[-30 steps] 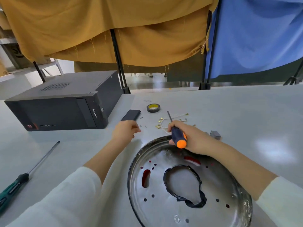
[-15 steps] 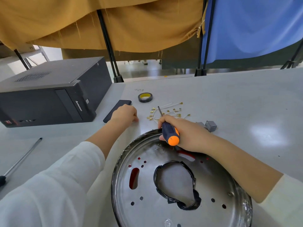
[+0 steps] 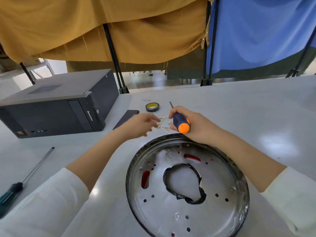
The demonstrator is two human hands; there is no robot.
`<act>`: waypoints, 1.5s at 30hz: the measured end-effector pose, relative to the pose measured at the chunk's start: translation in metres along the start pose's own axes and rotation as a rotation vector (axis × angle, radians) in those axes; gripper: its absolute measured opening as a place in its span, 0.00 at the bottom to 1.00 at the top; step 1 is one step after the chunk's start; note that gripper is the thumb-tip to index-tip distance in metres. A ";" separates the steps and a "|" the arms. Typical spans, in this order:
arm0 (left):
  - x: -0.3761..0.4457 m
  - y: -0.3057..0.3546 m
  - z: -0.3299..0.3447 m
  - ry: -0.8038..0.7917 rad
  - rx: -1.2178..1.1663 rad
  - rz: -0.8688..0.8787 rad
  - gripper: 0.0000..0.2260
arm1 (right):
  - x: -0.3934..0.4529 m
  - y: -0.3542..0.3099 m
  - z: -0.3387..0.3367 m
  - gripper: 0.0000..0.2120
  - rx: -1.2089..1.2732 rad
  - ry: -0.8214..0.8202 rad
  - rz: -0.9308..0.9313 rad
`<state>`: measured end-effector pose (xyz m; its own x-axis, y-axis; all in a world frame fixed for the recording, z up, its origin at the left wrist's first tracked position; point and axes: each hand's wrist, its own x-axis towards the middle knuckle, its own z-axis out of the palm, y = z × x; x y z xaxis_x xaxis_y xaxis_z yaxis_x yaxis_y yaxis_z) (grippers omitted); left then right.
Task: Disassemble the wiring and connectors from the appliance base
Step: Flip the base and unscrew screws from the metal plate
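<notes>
The right hand (image 3: pixel 193 127) is gripping a screwdriver (image 3: pixel 180 123) while the open left hand (image 3: pixel 142 124) is reaching toward loose wires (image 3: pixel 162 123) beyond the metal base (image 3: pixel 186 187).

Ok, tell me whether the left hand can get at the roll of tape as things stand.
Probably yes. The left hand is open and empty, and the roll of tape lies just beyond it on bare table. Only the small brass connectors lie nearby, off to the side.
</notes>
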<state>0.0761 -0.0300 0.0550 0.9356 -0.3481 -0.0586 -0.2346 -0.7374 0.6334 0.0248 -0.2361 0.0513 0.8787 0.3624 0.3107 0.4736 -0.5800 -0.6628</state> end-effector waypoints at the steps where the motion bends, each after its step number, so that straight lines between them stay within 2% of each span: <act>1: -0.010 0.008 0.005 -0.092 0.033 0.007 0.11 | -0.002 -0.004 -0.004 0.20 0.008 0.008 -0.004; 3: -0.025 0.014 0.018 -0.154 0.166 0.028 0.13 | -0.011 -0.009 -0.010 0.19 0.032 0.030 -0.009; 6: -0.041 0.009 0.033 0.000 0.354 0.073 0.12 | -0.030 -0.012 -0.018 0.17 -0.004 0.045 0.002; 8: -0.053 0.005 0.036 0.124 0.366 0.002 0.09 | -0.043 -0.011 -0.022 0.17 -0.057 0.053 0.027; 11: -0.075 0.002 0.035 0.199 0.379 -0.150 0.11 | -0.059 -0.007 -0.025 0.18 -0.123 0.056 0.081; 16: -0.111 0.002 0.030 0.186 0.431 -0.302 0.26 | -0.070 -0.004 -0.022 0.20 -0.156 0.033 0.122; 19: -0.125 0.006 0.030 0.166 0.470 -0.350 0.26 | -0.070 -0.003 -0.018 0.20 -0.174 0.022 0.137; 21: -0.133 0.010 0.031 0.090 0.492 -0.378 0.27 | -0.070 -0.002 -0.016 0.19 -0.181 0.023 0.133; 24: -0.137 0.013 0.025 0.017 0.541 -0.450 0.21 | -0.070 -0.001 -0.016 0.18 -0.189 0.022 0.123; 27: -0.120 0.016 0.014 0.034 0.680 -0.364 0.25 | -0.069 0.001 -0.015 0.17 -0.195 -0.001 0.124; 31: -0.084 0.028 0.024 0.055 0.546 -0.045 0.29 | -0.068 0.004 -0.014 0.17 -0.197 -0.041 0.106; 34: -0.061 0.036 0.040 0.036 0.526 0.065 0.30 | -0.063 0.008 -0.014 0.18 -0.195 -0.050 0.084; 39: -0.043 0.039 0.052 0.028 0.524 0.032 0.28 | -0.049 0.010 -0.003 0.18 -0.108 -0.055 0.020; 42: -0.043 0.028 0.050 0.132 0.540 -0.016 0.14 | -0.041 0.008 -0.001 0.19 -0.099 0.061 0.003; 45: -0.049 0.016 0.045 0.178 0.531 -0.109 0.10 | -0.034 -0.006 -0.013 0.12 -0.090 0.205 -0.016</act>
<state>0.0150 -0.0508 0.0336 0.9812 -0.1842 0.0581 -0.1911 -0.9695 0.1538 -0.0072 -0.2546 0.0535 0.8604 0.2213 0.4590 0.4830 -0.6415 -0.5960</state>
